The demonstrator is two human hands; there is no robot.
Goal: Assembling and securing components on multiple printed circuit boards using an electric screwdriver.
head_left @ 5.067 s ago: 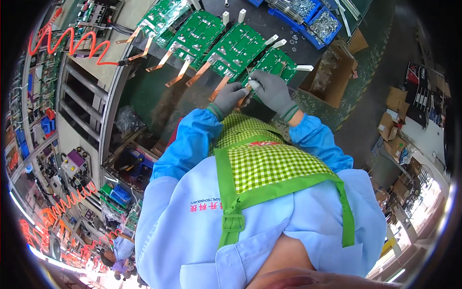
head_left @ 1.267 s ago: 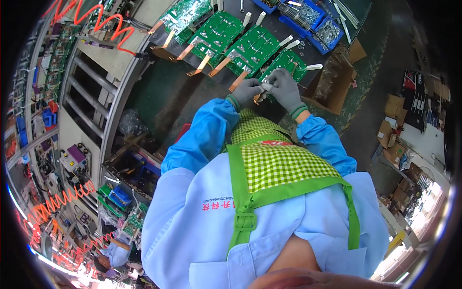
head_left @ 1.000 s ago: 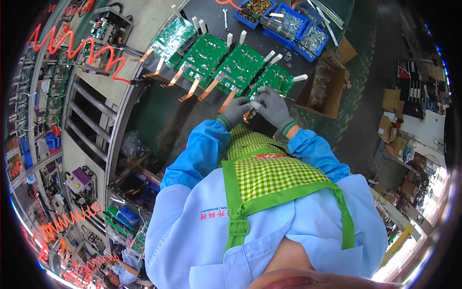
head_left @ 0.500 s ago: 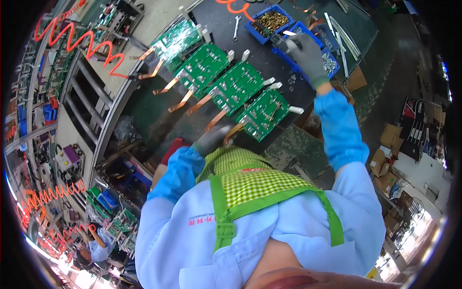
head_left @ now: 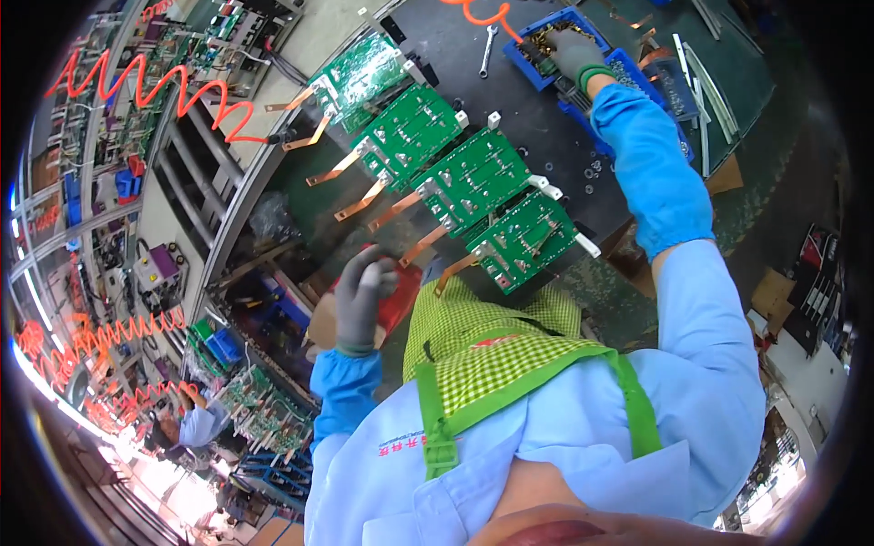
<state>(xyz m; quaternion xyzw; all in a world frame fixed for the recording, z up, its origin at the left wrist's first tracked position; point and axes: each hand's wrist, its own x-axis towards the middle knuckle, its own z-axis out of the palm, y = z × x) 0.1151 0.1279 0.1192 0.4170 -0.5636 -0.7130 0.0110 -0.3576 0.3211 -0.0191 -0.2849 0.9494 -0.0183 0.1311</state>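
1. Brass-coloured fasteners (head_left: pixel 540 42) lie in the blue bin (head_left: pixel 521 71) at the far side of the surface (head_left: pixel 446 62); your right hand (head_left: pixel 574 55) is in the bin, its grip hidden: cannot tell.
2. Your left hand (head_left: pixel 362 289) hangs near the copper strips (head_left: pixel 423 246), fingers loosely curled; contents unclear.
3. Three green boards (head_left: pixel 405 136) show two strips each; the nearest board (head_left: pixel 523 241) shows one, so apparently less complete.

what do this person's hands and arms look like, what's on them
The left hand and right hand wear grey fabric gloves; a green cuff shows on the right one. Bright blue, loose oversleeves cover the forearms, wrinkled along their length. Above them come the pale blue sleeves of a shirt.
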